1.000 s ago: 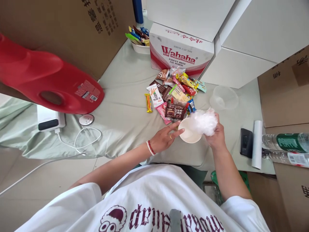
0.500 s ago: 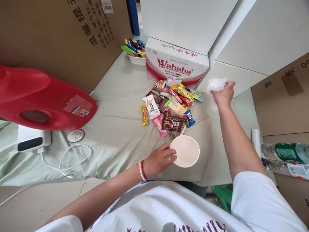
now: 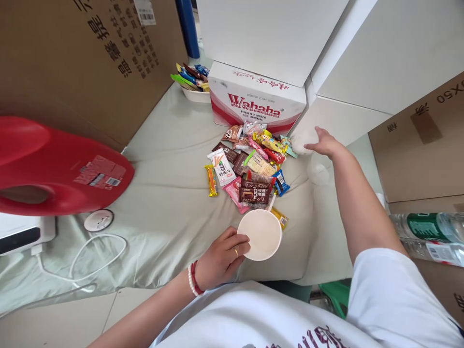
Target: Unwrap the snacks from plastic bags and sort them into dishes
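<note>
My left hand (image 3: 226, 253) grips the left rim of a white bowl (image 3: 261, 234), which looks bare inside. Beyond the bowl lies a heap of wrapped snacks (image 3: 253, 166), with brown, pink, white, yellow and blue packets. My right hand (image 3: 324, 143) is to the right of the heap, with thumb and finger apart. Just left of its fingers is a crumpled clear plastic wrapping (image 3: 301, 142), against the white panel. A round translucent item (image 3: 318, 173) sits below that hand; its kind is unclear.
Behind the heap stands a Wahaha water carton (image 3: 255, 99). A white tray (image 3: 197, 95) of packets is at its left. The left side has a red jug (image 3: 68, 169), a white device (image 3: 27, 234) with a cable and a big cardboard box (image 3: 87, 58). Bottles (image 3: 429, 227) lie at right.
My right hand has opened and let go of the crumpled plastic, which is now beside the fingers near the white panel. My left hand still holds the bowl. The whole view has shifted slightly.
</note>
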Action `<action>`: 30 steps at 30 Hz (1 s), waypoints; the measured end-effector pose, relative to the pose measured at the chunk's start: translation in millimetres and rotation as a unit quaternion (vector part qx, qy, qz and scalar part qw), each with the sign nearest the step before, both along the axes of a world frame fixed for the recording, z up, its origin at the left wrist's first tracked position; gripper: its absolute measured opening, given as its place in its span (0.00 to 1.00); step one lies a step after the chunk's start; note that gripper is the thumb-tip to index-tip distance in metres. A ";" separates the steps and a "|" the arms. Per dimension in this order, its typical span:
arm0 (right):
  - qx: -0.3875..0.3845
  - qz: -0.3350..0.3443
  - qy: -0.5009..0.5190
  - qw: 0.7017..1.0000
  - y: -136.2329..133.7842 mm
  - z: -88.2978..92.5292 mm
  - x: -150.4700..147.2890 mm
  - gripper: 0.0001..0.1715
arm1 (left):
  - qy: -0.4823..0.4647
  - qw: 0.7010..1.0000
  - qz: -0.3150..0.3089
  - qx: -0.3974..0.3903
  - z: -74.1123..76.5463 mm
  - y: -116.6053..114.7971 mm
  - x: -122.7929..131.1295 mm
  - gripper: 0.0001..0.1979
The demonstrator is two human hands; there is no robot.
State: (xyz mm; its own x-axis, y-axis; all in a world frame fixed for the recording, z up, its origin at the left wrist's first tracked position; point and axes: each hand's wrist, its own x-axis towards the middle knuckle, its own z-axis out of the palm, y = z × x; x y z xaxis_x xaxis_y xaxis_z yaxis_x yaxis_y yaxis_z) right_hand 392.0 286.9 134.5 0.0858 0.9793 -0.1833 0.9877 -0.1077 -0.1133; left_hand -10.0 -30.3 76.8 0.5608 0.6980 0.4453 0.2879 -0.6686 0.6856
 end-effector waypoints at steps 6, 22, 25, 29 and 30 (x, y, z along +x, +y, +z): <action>-0.051 -0.025 -0.069 0.996 -102.9 -12.4 35.7 0.43 | -0.005 1.000 -0.019 0.000 -3.5 4.8 13.1 0.12; 0.058 0.007 0.036 0.998 -81.8 -31.6 20.7 0.30 | 0.026 0.999 0.017 -0.039 25.3 -20.4 30.8 0.10; 0.190 0.016 0.070 0.979 -143.3 -18.9 14.0 0.35 | 0.035 0.998 0.012 -0.058 23.1 -19.7 34.1 0.08; 0.278 0.106 0.256 0.920 -274.7 -13.7 -20.8 0.18 | 0.032 0.997 -0.019 -0.074 14.8 -12.6 47.0 0.07; 0.237 0.160 0.297 0.911 -307.3 -15.8 -31.7 0.20 | 0.033 0.996 -0.034 -0.076 12.1 -10.4 52.7 0.07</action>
State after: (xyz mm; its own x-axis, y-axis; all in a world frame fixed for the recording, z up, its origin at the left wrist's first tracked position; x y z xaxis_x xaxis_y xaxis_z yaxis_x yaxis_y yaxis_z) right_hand 360.4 -20.4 118.8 -0.1949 0.9180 0.3453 0.7086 0.3752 -0.5976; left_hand 42.7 -40.7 88.9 0.6339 0.7138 0.2977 0.2934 -0.5781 0.7614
